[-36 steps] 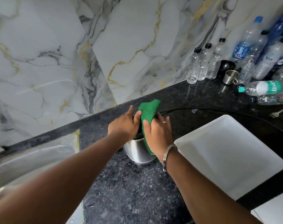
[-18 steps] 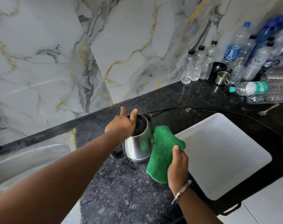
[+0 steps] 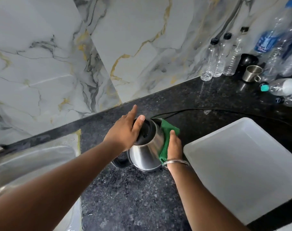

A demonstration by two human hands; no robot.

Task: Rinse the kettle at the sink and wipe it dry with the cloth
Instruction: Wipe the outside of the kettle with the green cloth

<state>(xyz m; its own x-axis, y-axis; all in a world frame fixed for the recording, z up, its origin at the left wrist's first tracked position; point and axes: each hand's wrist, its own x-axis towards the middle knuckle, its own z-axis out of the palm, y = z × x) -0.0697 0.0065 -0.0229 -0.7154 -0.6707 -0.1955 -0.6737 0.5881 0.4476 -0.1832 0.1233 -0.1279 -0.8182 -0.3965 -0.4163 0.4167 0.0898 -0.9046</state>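
A steel kettle [image 3: 146,152] with a black lid stands on the dark granite counter [image 3: 128,197], leaning slightly to the right. My left hand [image 3: 123,130] rests over its black lid and top, thumb on the lid, forefinger stretched out. My right hand [image 3: 174,147] presses a green cloth [image 3: 166,135] flat against the kettle's right side, and the cloth shows above and below the palm. The steel sink [image 3: 30,164] lies at the left, partly hidden by my left forearm.
A white plastic tray [image 3: 241,164] lies just right of the kettle. A black cord [image 3: 191,110] runs along the counter behind it. Several plastic bottles [image 3: 216,60] and a steel cup [image 3: 251,73] stand at the back right. The marble wall rises behind.
My right hand has brought the green cloth from hanging free in front of the kettle back up against its right side. My left hand stays on the lid.
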